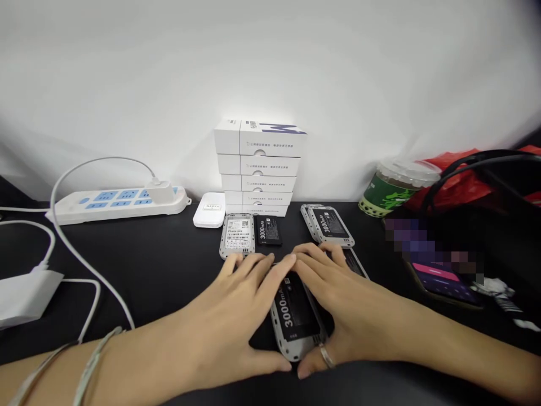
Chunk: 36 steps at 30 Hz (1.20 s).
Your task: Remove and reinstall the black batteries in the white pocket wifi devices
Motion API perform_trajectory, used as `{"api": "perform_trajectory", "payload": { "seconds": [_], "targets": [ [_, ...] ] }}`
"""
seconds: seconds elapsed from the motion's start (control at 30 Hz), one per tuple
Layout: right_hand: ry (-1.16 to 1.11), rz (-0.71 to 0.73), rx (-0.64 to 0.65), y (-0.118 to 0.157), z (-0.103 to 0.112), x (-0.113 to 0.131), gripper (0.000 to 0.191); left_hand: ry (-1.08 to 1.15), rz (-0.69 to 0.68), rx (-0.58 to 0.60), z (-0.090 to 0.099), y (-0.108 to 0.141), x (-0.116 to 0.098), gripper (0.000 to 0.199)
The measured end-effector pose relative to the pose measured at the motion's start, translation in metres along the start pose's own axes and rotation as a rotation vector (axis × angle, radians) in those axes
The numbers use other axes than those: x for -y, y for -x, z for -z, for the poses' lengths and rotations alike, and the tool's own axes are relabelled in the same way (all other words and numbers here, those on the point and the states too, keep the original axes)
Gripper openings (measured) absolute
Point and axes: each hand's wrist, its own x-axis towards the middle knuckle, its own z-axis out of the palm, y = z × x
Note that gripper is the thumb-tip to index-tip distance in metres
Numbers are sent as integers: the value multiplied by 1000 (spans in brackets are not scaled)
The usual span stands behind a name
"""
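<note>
Fingers of left hand (232, 316) and right hand (355, 304) holding grey device (299, 345); loose battery (269, 231), box stack (260, 169) beyond; cup (393, 189) far right.

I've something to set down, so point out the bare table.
Widest: between power strip, white cable, left hand and labelled case. Narrower: between stacked cases and phone. Slimmer still: between loose battery and those cases. Crowded: beneath left hand and right hand, around the cup.

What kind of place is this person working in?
Probably a small electronics workbench or packing desk: open devices with battery packs lie on a black tabletop, near a stack of white boxes and a power strip.
</note>
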Motion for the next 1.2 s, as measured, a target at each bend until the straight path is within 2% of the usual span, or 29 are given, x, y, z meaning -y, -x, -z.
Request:
{"api": "perform_trajectory", "payload": {
  "seconds": [0.1, 0.23, 0.33, 0.43, 0.53, 0.63, 0.7, 0.8, 0.87, 0.97, 1.07, 1.2],
  "targets": [
    [-160, -83, 61, -10, -5, -3, 92, 6, -20, 12, -7, -13, -5, 129],
    [-329, -221, 80, -23, -4, -9, 80, -14, -51, -90, -12, -22, -8, 143],
    [-384, -225, -65, -19, -1, -3, 71, -31, -69, -145, -14, -20, -7, 138],
    [-437, -198, -263, -10, 3, 7, 51, -31, -67, -237, -7, -16, 4, 124],
    [-697, -150, -309, -12, 12, 10, 35, -20, -97, -327, 9, -15, 27, 114],
    [-923, -158, -432, -27, 23, -1, 39, -9, -112, -358, 24, -16, 55, 109],
    [-917, -249, -456, -39, 27, -15, 33, 12, -76, -348, 30, -15, 74, 107],
    [-850, -368, -312, -54, 24, -33, 16, 32, -41, -315, 31, -11, 95, 104],
    [-816, -397, -245, -60, 16, -40, 17, 38, -36, -290, 27, -9, 104, 101],
    [-744, -408, -204, -66, 4, -48, 17, 54, 7, -221, 24, -7, 110, 94],
    [-648, -384, -191, -68, -4, -53, 32, 59, 66, -172, 25, -6, 111, 92],
    [-479, -340, -193, -67, -11, -54, 32, 31, 100, -130, 30, -7, 109, 91]
  ]
}}
